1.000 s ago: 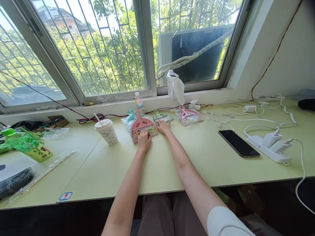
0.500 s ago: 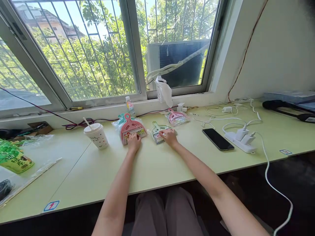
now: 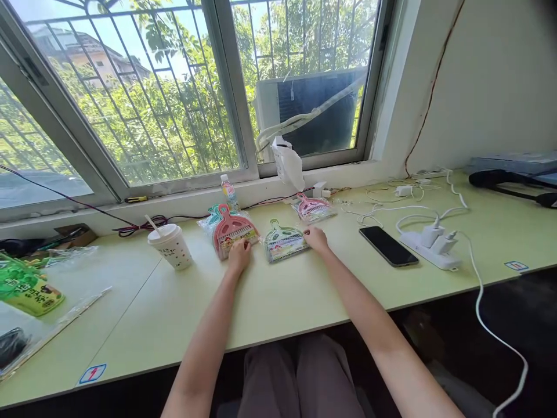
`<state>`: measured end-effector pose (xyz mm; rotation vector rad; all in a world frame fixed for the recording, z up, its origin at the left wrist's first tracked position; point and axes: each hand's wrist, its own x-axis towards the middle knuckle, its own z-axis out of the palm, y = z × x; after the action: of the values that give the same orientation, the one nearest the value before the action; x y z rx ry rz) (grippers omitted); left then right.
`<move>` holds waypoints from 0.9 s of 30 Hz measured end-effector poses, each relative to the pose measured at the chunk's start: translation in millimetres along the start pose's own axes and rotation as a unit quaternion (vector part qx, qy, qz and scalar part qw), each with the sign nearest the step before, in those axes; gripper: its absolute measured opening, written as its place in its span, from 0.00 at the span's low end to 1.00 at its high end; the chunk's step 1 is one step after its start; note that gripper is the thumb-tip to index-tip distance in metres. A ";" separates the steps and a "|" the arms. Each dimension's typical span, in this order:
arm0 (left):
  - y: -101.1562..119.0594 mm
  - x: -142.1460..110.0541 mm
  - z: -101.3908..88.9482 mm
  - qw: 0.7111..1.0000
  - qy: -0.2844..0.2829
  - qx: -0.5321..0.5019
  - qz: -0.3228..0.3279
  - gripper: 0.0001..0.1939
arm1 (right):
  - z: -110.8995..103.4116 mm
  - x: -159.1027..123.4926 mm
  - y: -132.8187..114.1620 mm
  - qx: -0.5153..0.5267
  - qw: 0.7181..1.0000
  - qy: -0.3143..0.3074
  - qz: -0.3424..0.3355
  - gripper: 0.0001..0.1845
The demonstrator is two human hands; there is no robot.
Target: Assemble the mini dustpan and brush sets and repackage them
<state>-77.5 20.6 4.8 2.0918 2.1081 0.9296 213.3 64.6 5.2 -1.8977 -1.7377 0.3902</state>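
A red mini dustpan-and-brush set in clear wrapping lies at the middle of the table. My left hand is closed at its lower edge, fingertips curled against the wrapper. Just right of it, a wrapped green dustpan-and-brush set lies flat, handle pointing to the window. My right hand pinches that package at its right edge. Behind the red set, a teal set is partly hidden. Farther back on the right lies a wrapped pink set.
A white cup with a straw stands left of the sets, and a bottle behind them. To the right lie a black phone and a white power strip with cables. A green snack bag is far left.
My right hand has slid from the top of the green set to its right edge, and the set now lies more squarely in view. My left hand stays at the red set.
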 end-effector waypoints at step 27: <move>42.2 -12.6 -12.1 0.755 -0.105 -0.619 -0.188 0.24 | 11.8 -31.2 -39.9 0.096 0.926 0.212 -0.298 0.14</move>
<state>-43.4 0.9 27.8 0.9508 1.0651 1.3500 169.7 37.4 13.5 -1.1254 -1.7835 -0.0792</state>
